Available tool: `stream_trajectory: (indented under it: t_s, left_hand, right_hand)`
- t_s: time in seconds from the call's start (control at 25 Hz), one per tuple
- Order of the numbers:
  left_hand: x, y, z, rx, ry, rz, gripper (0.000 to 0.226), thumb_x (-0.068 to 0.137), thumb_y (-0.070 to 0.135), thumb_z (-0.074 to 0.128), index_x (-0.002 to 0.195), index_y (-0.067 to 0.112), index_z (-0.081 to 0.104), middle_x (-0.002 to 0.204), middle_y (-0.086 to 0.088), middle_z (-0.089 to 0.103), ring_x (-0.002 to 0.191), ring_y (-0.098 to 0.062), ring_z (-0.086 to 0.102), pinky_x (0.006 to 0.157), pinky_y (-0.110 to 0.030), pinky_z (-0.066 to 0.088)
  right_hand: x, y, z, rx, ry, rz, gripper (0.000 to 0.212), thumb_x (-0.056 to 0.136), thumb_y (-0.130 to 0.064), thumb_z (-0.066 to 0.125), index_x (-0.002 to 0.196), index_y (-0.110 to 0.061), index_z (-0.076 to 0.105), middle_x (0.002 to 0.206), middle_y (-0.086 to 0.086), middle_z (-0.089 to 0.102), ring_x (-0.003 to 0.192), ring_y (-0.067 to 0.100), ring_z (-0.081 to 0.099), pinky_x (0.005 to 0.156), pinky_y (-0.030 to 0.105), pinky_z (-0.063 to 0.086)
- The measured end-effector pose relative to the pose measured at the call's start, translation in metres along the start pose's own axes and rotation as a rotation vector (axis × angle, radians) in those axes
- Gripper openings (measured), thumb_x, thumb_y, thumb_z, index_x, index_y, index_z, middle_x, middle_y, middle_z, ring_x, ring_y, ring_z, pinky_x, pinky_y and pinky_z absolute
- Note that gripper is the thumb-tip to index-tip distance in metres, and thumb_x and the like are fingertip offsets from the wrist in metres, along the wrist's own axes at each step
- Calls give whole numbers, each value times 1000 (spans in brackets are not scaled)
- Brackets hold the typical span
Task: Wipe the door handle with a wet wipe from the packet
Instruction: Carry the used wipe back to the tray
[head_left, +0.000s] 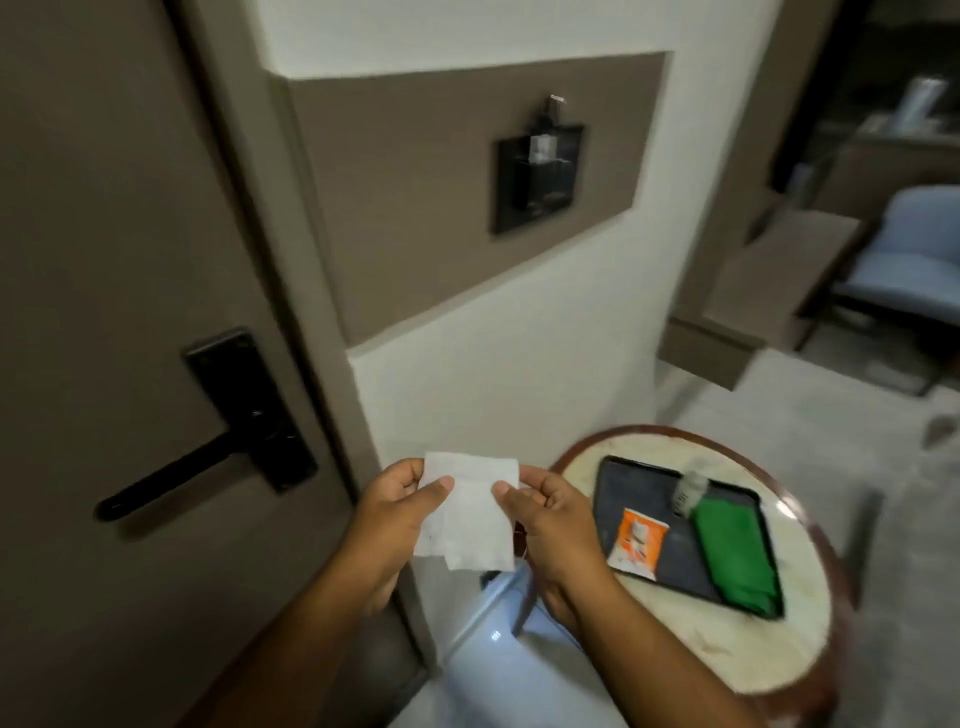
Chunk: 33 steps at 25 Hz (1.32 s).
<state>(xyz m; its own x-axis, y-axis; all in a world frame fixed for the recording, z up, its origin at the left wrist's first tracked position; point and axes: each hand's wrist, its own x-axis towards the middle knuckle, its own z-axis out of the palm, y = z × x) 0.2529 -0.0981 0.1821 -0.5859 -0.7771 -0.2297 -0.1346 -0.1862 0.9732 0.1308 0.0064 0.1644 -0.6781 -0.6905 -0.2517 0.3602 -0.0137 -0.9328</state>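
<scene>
- We see a brown door (104, 234) filling the left side, shut against its frame, beside a white wall with a brown panel.
- On that panel hangs a black wall holder (537, 176), blurred, so we cannot read what sits in it.
- A round table (727, 660) with a pale marbled top and a dark wooden rim stands at the lower right.
- A dark tray (649, 483) lies across the middle of the table top, reaching close to its left rim.
- A folded green cloth (732, 556) lies along the tray's right edge, with a blurred pale object at its far end.
- The black door handle (171, 480) juts left from its long black plate at the door's right edge, untouched.
- Our left hand (400, 514) pinches the left side of the wet wipe (467, 514) between thumb and fingers.
- Our right hand (545, 514) pinches the wipe's right side the same way, so the white sheet hangs spread between both hands, in the air just right of the door.
- The orange and white packet (636, 543) lies near the tray's near left corner, apart from the cloth.
</scene>
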Motion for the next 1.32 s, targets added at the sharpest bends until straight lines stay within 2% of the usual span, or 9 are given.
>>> stream_trajectory:
  t_s: [0.12, 0.36, 0.56, 0.64, 0.72, 0.84, 1.0, 1.12, 1.32]
  left_hand:
    - [26, -25, 66, 97, -168, -94, 18, 93, 1, 64, 108, 11, 64, 103, -13, 74, 94, -31, 71, 78, -42, 60]
    - [81, -84, 220, 228, -359, -336, 20, 94, 6, 63, 113, 12, 65, 109, -12, 72, 99, -30, 68, 88, -47, 58]
    - [162, -186, 340, 310, -381, -559, 22, 96, 6, 60, 118, 4, 64, 115, -18, 70, 86, -26, 68, 62, -26, 57]
    - [193, -235, 366, 316, -366, -650, 26, 97, 4, 58, 123, 1, 61, 120, -22, 68, 98, -34, 68, 80, -44, 61]
    - [220, -281, 383, 408, -344, -690, 27, 97, 5, 56, 123, 0, 61, 120, -25, 66, 108, -40, 64, 93, -54, 55]
    - [254, -335, 406, 618, -293, -662, 28, 97, 9, 54, 122, -2, 61, 116, -26, 64, 108, -41, 62, 88, -45, 55]
    - [282, -358, 412, 763, -268, -542, 15, 95, 13, 56, 105, 4, 64, 95, -14, 64, 98, -35, 61, 80, -40, 52]
    - [290, -363, 404, 875, -302, -420, 20, 92, 19, 64, 102, 2, 66, 101, -18, 68, 97, -32, 63, 76, -34, 47]
    - [284, -352, 392, 934, -327, -325, 31, 89, 25, 71, 115, 7, 68, 108, -13, 72, 100, -27, 65, 76, -28, 46]
  right_hand:
    - [6, 13, -66, -5, 212, 53, 11, 87, -7, 68, 98, -6, 69, 91, 17, 76, 85, 35, 72, 75, 51, 59]
    - [42, 35, -209, -145, 543, 128, 16, 93, -18, 60, 88, -18, 75, 79, 4, 77, 65, 13, 68, 52, 26, 51]
    - [132, 87, -333, -295, 632, 307, 15, 90, -10, 64, 81, -17, 73, 71, -2, 72, 64, 12, 66, 62, 27, 54]
    - [170, 118, -369, -415, 605, 369, 18, 90, -12, 63, 74, -16, 71, 69, 0, 67, 68, 17, 62, 70, 32, 51]
    - [204, 150, -390, -501, 597, 413, 11, 90, -13, 63, 85, -10, 72, 81, 7, 70, 79, 23, 62, 78, 38, 53]
    - [245, 195, -407, -648, 585, 449, 14, 90, -14, 62, 99, -6, 71, 97, 13, 72, 90, 28, 64, 81, 37, 52]
    - [276, 225, -413, -861, 535, 446, 20, 92, -15, 58, 103, -7, 72, 95, 13, 74, 87, 30, 66, 71, 31, 49]
    - [284, 232, -420, -1042, 462, 431, 20, 92, -11, 53, 97, -4, 71, 89, 16, 73, 81, 32, 66, 69, 36, 52]
    - [274, 227, -419, -1178, 439, 368, 14, 91, -12, 57, 96, -4, 67, 90, 15, 70, 80, 32, 64, 62, 28, 39]
